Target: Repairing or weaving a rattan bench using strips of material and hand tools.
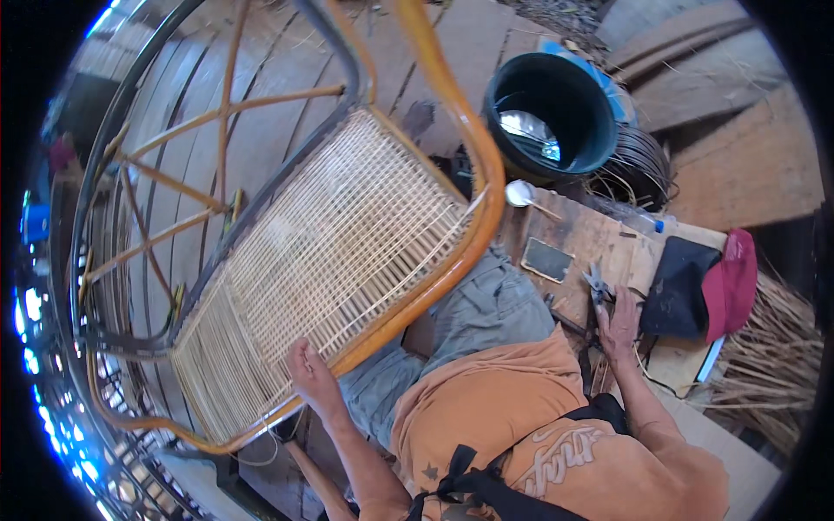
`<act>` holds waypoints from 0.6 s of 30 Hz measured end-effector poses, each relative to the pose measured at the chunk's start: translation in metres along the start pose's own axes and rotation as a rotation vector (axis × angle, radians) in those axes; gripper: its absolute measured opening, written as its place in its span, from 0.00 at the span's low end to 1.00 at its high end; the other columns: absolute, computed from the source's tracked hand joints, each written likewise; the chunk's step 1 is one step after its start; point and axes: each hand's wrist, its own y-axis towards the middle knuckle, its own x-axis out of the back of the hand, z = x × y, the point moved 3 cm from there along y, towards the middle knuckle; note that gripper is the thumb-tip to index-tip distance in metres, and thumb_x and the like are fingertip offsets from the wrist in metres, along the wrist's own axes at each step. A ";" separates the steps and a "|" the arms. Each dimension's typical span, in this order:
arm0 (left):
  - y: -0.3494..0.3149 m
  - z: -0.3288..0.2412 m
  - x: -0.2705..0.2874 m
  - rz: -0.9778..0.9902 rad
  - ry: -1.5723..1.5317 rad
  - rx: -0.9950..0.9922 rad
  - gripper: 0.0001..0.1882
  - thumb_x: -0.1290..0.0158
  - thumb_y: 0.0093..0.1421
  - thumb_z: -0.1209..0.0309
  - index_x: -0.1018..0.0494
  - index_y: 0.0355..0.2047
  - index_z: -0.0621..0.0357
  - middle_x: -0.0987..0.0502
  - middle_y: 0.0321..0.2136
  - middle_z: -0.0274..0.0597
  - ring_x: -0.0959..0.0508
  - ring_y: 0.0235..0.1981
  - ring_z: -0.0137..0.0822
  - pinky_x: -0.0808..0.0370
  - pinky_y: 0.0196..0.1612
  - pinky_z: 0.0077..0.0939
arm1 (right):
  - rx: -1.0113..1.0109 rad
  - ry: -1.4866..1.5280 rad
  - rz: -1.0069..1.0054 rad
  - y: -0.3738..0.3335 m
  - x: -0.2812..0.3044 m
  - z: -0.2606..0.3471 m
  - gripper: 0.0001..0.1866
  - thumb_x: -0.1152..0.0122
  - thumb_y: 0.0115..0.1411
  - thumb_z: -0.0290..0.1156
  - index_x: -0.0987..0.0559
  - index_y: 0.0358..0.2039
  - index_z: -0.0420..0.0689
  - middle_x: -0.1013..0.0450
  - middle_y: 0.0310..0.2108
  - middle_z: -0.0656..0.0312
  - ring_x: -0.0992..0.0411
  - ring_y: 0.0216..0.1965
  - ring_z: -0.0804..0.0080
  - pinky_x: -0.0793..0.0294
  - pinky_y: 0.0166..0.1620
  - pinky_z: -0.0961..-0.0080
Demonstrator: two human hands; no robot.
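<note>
Black strap point(519, 497), woven seat point(300, 233) beneath left fingers point(301, 354), pliers point(595, 282) at right fingers point(625, 304)

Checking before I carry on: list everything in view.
Curved frame: 1, orange-brown, left and centre
Woven panel: 1, tan, inside the frame
Crossed rods: several, tan, upper left
Floor planks: several, greyish, behind rods
Bucket: 1, dark, upper right
Coil: 1, dark, right of bucket
Bottle: 1, clear, blue-capped, below coil
Timber: several, brown, top right
Board: 1, brown, below bucket
Round thing: 1, white, board's top left
Rectangular block: 1, dark, on board
Pliers: 1 pair, grey, board's right side
Cloth: unclear count, black and red, right of pliers
Strips: one bundle, tan, far right
Shirt: 1, orange, lower centre
Trousers: 1 pair, grey-green, above shirt
Left grip: 1, bare, at panel's edge
Right grip: 1, bare, at pliers
</note>
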 end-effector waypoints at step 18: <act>-0.068 -0.151 -0.100 0.702 -0.315 -0.282 0.07 0.51 0.56 0.80 0.27 0.36 0.65 0.24 0.35 0.48 0.23 0.38 0.41 0.28 0.44 0.28 | -0.271 0.252 -0.088 0.215 -0.025 -0.090 0.15 0.57 0.63 0.40 0.29 0.33 0.41 0.29 0.31 0.41 0.30 0.36 0.41 0.33 0.38 0.51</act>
